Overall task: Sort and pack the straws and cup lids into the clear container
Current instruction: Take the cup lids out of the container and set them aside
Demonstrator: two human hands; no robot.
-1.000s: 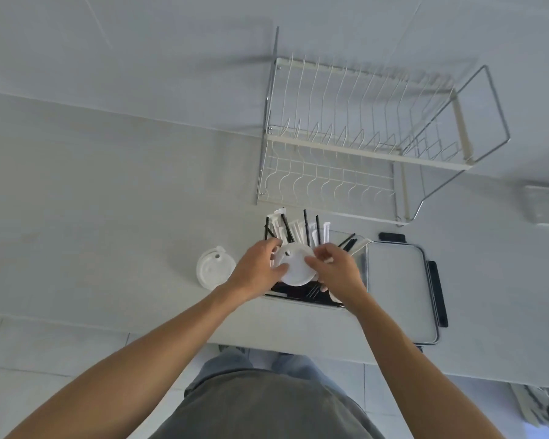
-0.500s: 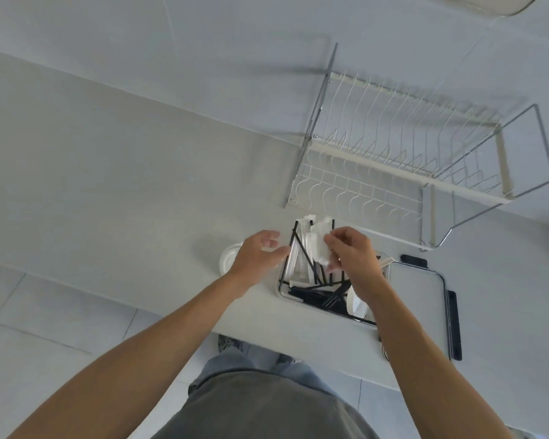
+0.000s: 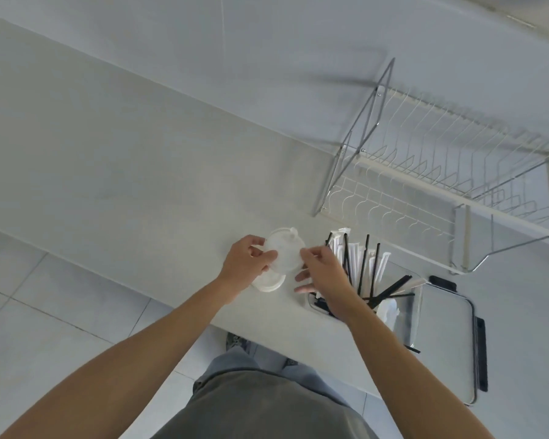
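Observation:
A translucent white cup lid (image 3: 285, 251) is held up between both hands, just left of the clear container (image 3: 406, 312). My left hand (image 3: 247, 262) pinches its left rim and my right hand (image 3: 322, 272) pinches its right rim with thumb and forefinger. Below it, another white lid (image 3: 268, 284) lies on the counter, partly hidden by my left hand. The container holds black straws (image 3: 365, 267) and white paper-wrapped straws (image 3: 339, 248) leaning toward the far side, and a white lid (image 3: 389, 312) near its right wall.
The container's lid (image 3: 447, 340) with black clips lies flat on the counter to the right. A white wire dish rack (image 3: 441, 185) stands behind the container. The counter edge (image 3: 140, 293) runs diagonally, with tiled floor below it.
Both hands have moved left, away from the straws in the container. They now hold a cup lid lifted above the lid lying on the counter. The view has shifted left.

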